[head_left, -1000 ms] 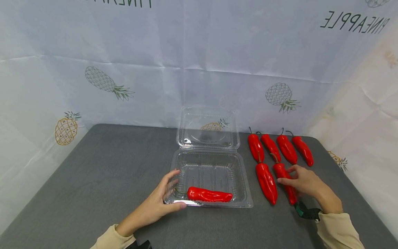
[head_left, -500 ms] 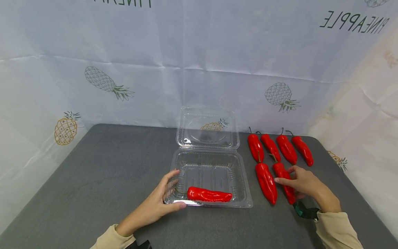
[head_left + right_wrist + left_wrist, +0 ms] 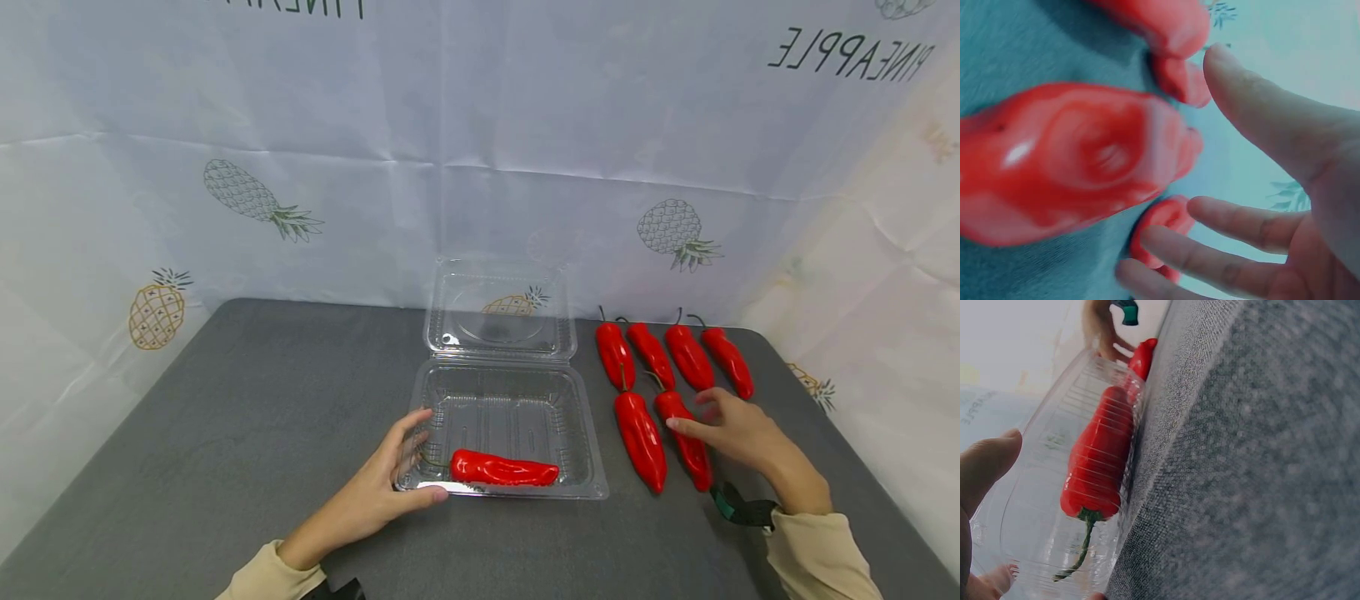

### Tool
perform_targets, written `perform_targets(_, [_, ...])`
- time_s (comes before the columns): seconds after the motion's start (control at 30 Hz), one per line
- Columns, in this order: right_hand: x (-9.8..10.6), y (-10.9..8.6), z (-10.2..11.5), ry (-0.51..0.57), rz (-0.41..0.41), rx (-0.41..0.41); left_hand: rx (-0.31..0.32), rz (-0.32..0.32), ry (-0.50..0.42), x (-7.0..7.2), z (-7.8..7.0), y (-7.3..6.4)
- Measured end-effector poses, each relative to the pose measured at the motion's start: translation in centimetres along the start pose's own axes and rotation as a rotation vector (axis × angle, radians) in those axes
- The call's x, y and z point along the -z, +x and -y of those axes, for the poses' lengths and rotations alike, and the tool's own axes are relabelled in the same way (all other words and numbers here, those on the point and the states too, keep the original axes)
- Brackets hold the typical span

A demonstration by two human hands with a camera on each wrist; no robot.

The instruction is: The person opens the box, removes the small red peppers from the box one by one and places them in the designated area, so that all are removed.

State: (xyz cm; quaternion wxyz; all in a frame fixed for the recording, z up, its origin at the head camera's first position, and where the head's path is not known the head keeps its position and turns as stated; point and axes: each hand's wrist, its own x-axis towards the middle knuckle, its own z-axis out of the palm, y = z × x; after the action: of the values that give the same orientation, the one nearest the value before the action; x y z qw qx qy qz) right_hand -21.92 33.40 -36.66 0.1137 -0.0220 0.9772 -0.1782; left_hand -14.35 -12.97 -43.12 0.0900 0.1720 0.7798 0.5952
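Observation:
My left hand (image 3: pixel 382 483) holds the near left corner of a clear plastic clamshell box (image 3: pixel 596 433), thumb along the front edge, fingers at the left wall. In that box lies one red pepper (image 3: pixel 504 469), its green stem to the left; the left wrist view shows this pepper (image 3: pixel 1100 453) through the plastic. Over at the right, my right hand (image 3: pixel 746 429) hovers with parted fingers beside another red pepper (image 3: pixel 686 442). The right wrist view has that pepper (image 3: pixel 1066 162) lying apart from the spread thumb and fingers (image 3: pixel 1241 225).
The box's hinged lid (image 3: pixel 501 312) stands raised at the back. Left of the right hand lies a red pepper (image 3: pixel 641 442). Several more peppers (image 3: pixel 688 358) form a row behind, near the grey table's (image 3: pixel 225 467) far right edge. A pineapple-print cloth (image 3: pixel 480 125) hangs behind.
My right hand has loosened from the pepper beside it and lifted slightly away. That pepper's tip shifted a little to the left early on. The left hand and box stay put.

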Motion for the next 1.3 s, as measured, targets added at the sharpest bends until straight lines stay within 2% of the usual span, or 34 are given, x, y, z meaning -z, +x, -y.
perform_targets(0.2, [0.1,-0.7,1.1,0.025,-0.078,0.067,-0.006,0.000,0.001,0.0,0.0,0.0])
perform_targets(0.63, [-0.1,-2.3,4.3,0.120,-0.133,0.222,-0.009,0.001,-0.007,-0.1,0.1,0.0])
perform_targets(1.03, [-0.9,-2.6,6.2,0.179,-0.169,0.366,-0.035,-0.001,-0.009,-0.1,0.2,0.0])
perform_targets(1.3, [-2.3,-2.3,7.6,0.179,-0.255,0.444,-0.039,-0.003,-0.007,-0.1,0.3,0.0])
